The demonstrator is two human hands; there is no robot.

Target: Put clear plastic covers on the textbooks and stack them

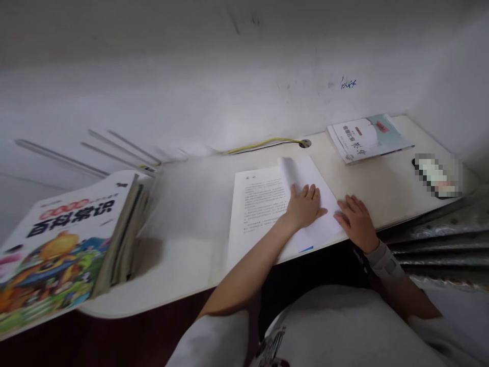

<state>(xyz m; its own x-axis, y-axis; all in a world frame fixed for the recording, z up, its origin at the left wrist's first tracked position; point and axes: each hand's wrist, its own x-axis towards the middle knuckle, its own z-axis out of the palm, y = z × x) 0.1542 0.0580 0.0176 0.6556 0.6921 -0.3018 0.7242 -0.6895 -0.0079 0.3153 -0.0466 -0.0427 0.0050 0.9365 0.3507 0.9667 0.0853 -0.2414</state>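
Observation:
An opened paper booklet point(263, 204) lies on the white desk, its left page covered in printed text. Its blank white right-hand leaf point(305, 171) curls up along the inner side near the top. My left hand point(304, 206) rests flat on this leaf, fingers stretched out and holding nothing. Beside the booklet's right edge, my right hand point(357, 223) lies on the desk with fingers extended and thumb apart; whether its fingertips touch the paper is hard to tell. A small blue patch shows at the leaf's bottom edge.
A stack of books with a colourful cover point(72, 239) stands at the left. Toward the back right lies a white and teal book point(367, 137), with a phone point(435, 176) nearer the right edge. A yellow cable point(267, 141) runs along the wall into a desk hole point(305, 143).

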